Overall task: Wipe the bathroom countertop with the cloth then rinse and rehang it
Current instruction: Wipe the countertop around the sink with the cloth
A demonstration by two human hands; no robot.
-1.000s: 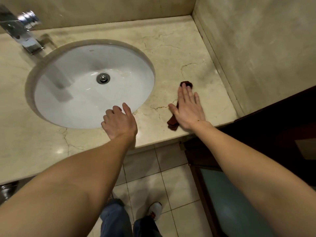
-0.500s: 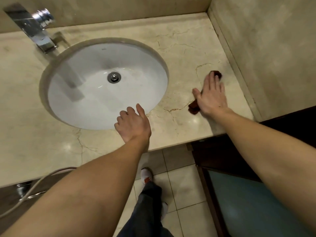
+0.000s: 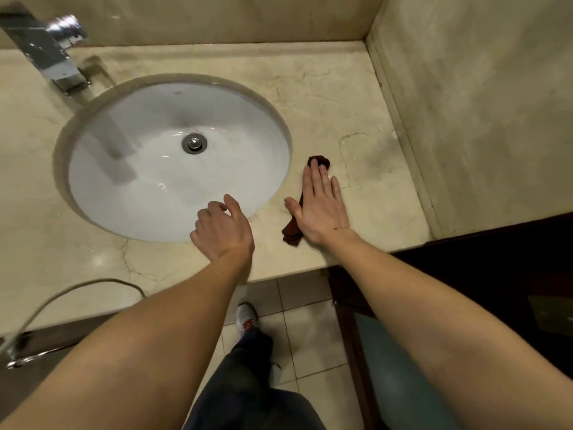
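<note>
so the countertop (image 3: 325, 88) was beige marble, veined and cracked, running back to a matching backsplash and meeting a stone side wall (image 3: 480, 119) at its far right corner. a white oval sink (image 3: 148, 193) was set into it, left of centre, with a chrome drain (image 3: 194, 143) at the bottom and nothing else in the bowl that could be made out. a chrome faucet (image 3: 46, 54) stood at the countertop's far left, blurred and partly cut off by the frame. below the front edge were pale floor tiles (image 3: 310, 336), a white shoe (image 3: 246, 316), a dark trouser leg (image 3: 248, 392), and at the lower left a hose (image 3: 77, 290) curving out from under the counter, its end lost in blur. a dark wooden door frame (image 3: 496, 259) filled the right side, its detail too dim to read.

the cloth (image 3: 291, 232), dark reddish brown, lay on the countertop just right of the sink, close to the front edge; most of it was hidden under the right hand (image 3: 321, 209), with only a tip past the fingertips and a bunched end by the heel of the palm showing. that hand pressed flat on it, fingers straight and together, thumb out to the side. the left hand (image 3: 223, 231) rested at the sink's near rim, fingers loosely curled, holding nothing.
</note>
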